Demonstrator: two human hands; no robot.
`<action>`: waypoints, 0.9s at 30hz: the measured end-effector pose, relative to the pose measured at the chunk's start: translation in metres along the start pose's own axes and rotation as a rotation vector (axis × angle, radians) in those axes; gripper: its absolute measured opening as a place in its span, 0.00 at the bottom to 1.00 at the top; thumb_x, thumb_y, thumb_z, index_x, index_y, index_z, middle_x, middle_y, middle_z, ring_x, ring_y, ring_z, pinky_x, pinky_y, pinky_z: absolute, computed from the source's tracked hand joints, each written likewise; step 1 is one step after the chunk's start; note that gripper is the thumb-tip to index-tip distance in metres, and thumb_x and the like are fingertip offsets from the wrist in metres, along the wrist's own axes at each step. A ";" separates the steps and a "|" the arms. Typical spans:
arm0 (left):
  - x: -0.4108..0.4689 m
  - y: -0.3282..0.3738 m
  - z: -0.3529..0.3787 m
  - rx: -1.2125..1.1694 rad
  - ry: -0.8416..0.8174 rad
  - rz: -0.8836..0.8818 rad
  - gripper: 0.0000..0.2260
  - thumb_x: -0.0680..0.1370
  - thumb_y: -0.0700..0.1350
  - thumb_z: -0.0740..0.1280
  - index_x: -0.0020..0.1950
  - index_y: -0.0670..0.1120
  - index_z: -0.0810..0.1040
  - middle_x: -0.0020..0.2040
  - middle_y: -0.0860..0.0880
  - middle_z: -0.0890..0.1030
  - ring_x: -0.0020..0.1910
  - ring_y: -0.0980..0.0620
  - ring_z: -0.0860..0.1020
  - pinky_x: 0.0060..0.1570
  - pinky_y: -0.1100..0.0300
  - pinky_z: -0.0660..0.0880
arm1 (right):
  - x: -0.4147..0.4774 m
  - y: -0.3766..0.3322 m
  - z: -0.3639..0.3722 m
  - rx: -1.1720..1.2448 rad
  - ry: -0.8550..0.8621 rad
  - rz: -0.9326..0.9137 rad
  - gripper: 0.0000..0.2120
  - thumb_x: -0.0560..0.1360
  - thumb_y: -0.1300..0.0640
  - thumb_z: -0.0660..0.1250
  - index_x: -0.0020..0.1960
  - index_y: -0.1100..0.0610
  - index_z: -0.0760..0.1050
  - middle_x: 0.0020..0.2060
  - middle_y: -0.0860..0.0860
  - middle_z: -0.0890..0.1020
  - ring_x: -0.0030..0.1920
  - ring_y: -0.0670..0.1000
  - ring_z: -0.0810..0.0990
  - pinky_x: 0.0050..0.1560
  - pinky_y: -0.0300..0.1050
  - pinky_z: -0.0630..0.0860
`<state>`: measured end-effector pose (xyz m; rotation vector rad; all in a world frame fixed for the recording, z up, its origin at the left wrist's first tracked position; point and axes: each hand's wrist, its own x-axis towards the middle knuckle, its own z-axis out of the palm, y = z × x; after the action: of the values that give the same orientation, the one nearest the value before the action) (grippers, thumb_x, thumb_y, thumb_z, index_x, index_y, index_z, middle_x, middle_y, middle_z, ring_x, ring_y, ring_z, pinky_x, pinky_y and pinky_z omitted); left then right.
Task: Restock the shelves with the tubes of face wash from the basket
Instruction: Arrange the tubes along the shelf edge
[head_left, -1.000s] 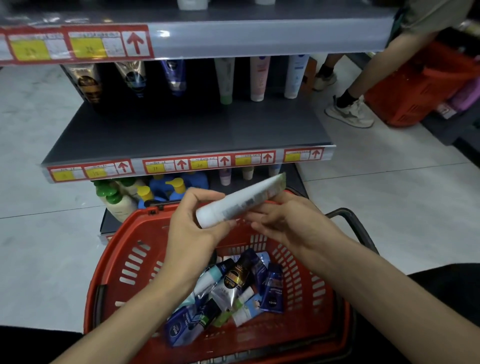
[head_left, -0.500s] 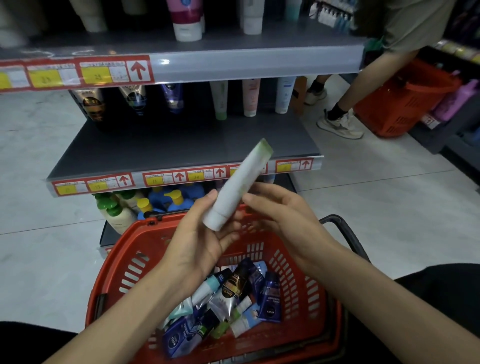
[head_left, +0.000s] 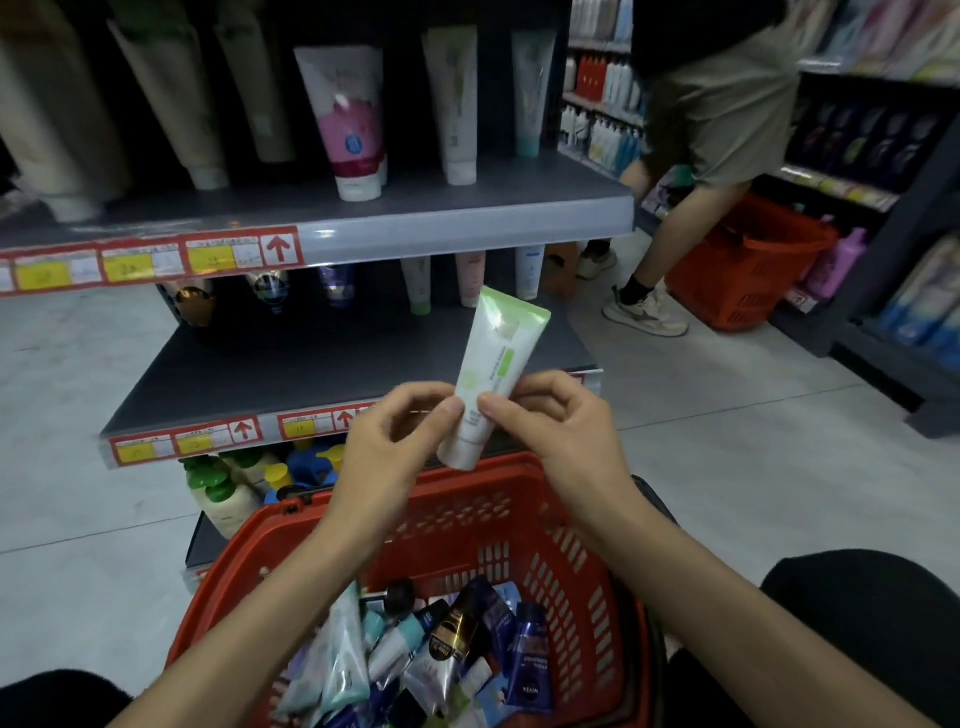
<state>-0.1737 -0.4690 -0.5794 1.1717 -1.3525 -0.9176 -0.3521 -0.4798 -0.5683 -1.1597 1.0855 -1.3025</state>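
Observation:
A white and green tube of face wash (head_left: 493, 374) stands nearly upright, cap down, above the red basket (head_left: 582, 561). My left hand (head_left: 384, 452) pinches its lower part from the left and my right hand (head_left: 561, 431) pinches it from the right. Several more tubes (head_left: 447, 654), blue, dark and pale, lie heaped in the basket. The grey middle shelf (head_left: 322, 358) behind the tube is bare at the front, with tubes (head_left: 470, 278) standing at its back. On the upper shelf (head_left: 467, 213) stands a row of tall tubes (head_left: 353, 119).
Pump bottles (head_left: 223, 493) crowd the bottom shelf just behind the basket. To the right another person (head_left: 711, 130) bends over a second red basket (head_left: 748, 265) on the pale floor. A dark shelving unit (head_left: 883, 291) with bottles lines the far right.
The tube has swung from lying slanted between my hands to standing almost upright, both hands now pinching it. My view has tilted up, bringing the upper shelf's tubes into sight.

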 end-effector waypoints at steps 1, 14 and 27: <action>0.003 0.008 0.001 0.010 -0.005 0.030 0.07 0.81 0.46 0.72 0.58 0.48 0.86 0.53 0.52 0.88 0.52 0.54 0.85 0.49 0.62 0.80 | 0.002 -0.006 -0.001 -0.009 0.009 -0.045 0.15 0.72 0.58 0.80 0.53 0.62 0.80 0.47 0.54 0.88 0.48 0.52 0.88 0.49 0.47 0.84; 0.102 0.101 0.011 0.048 0.045 0.239 0.10 0.81 0.44 0.73 0.63 0.53 0.84 0.50 0.54 0.88 0.51 0.56 0.86 0.53 0.51 0.85 | 0.081 -0.109 0.009 -0.090 0.100 -0.410 0.12 0.70 0.60 0.81 0.51 0.60 0.83 0.44 0.51 0.88 0.46 0.49 0.88 0.47 0.43 0.84; 0.250 0.104 0.018 0.266 0.326 0.204 0.15 0.74 0.56 0.79 0.55 0.51 0.85 0.45 0.55 0.87 0.47 0.56 0.85 0.50 0.48 0.85 | 0.233 -0.130 0.037 -0.181 0.067 -0.360 0.08 0.77 0.60 0.75 0.55 0.51 0.81 0.48 0.49 0.88 0.49 0.44 0.87 0.56 0.43 0.83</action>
<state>-0.1921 -0.6911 -0.4244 1.2913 -1.3200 -0.3876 -0.3307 -0.7046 -0.4219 -1.5078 1.0936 -1.5519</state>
